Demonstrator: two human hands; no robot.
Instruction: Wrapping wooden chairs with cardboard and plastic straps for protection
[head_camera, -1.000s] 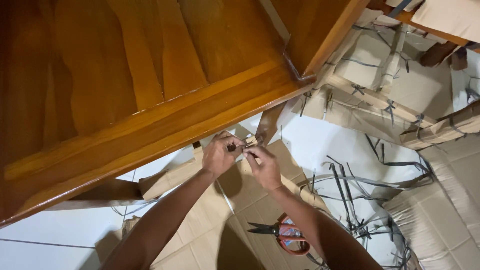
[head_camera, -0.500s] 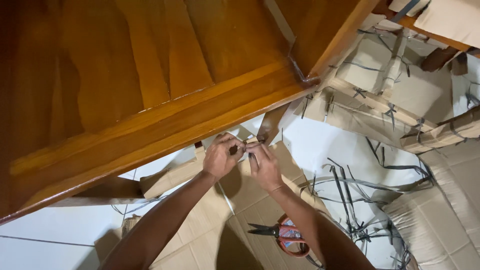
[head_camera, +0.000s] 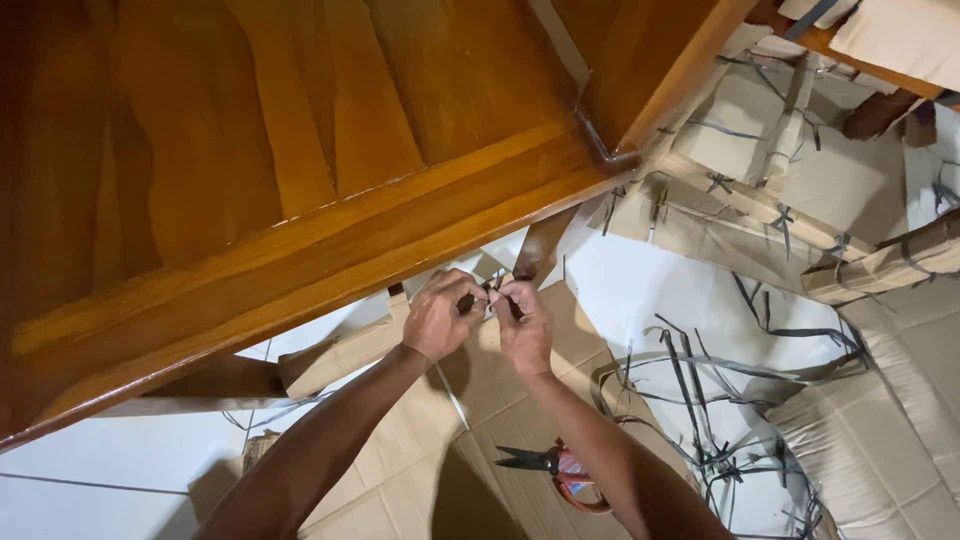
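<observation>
White floor tiles (head_camera: 60, 460) are seen under flattened cardboard sheets (head_camera: 520, 400), with a varnished wooden furniture piece (head_camera: 300, 150) filling the upper left. Just below its lower edge, the left hand (head_camera: 440, 315) and right hand (head_camera: 522, 322) are brought close together, fingertips almost touching, and a thin dark plastic strap (head_camera: 478, 296) is pinched between them over the cardboard. Red-handled scissors (head_camera: 555, 468) lie on the cardboard beside the right forearm. A tangle of cut grey straps (head_camera: 700, 400) is spread on the floor to the right, near strapped cardboard-wrapped bundles (head_camera: 780, 150).
</observation>
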